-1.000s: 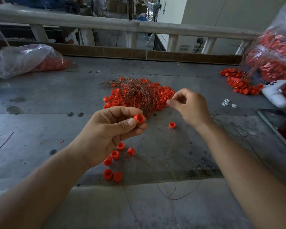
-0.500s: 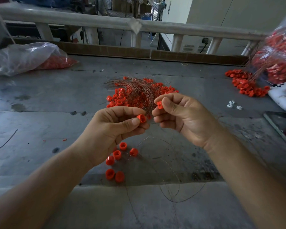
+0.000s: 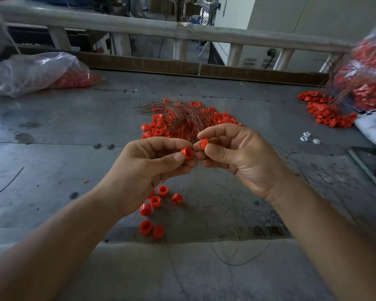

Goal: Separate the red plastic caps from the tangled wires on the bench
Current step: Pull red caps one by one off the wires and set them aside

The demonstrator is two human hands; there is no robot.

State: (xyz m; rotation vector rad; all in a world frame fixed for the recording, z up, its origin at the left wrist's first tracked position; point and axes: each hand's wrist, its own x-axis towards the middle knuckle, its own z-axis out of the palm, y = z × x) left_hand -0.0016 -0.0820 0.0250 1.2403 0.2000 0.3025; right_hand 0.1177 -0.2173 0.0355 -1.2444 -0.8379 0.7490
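Over the bench's (image 3: 52, 148) near half, the left hand (image 3: 152, 170) pinches a red cap (image 3: 187, 153) with thumb and curled fingers, mouth facing right. Just beside it the right hand (image 3: 237, 157) pinches a second cap (image 3: 204, 143); any wire between them (too fine to see) would lie left-right. The tangled pile (image 3: 182, 120) sits mid-bench behind.

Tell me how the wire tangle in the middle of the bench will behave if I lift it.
The wire tangle would probably come up as one floppy clump, since its thin strands cross and curve loosely. It would likely drag red caps along, as many lie among the strands. It looks light: the strands are very fine.
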